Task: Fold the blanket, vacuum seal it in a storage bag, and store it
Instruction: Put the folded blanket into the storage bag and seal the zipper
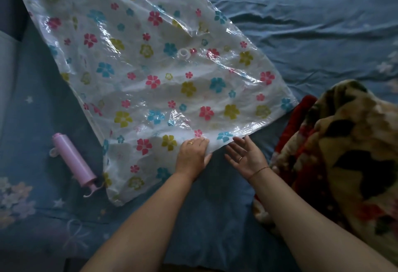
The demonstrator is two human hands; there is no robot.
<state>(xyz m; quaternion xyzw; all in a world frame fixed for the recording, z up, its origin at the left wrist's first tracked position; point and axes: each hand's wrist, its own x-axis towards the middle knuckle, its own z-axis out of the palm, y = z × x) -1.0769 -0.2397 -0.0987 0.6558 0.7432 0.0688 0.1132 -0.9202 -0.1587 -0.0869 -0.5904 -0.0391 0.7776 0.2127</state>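
Bag spread flat on bed. Our left hand pinches near edge, thumb under, likely to part opening. Right hand released, fingers spread, just beside edge. Blanket waits right, near; pump left.
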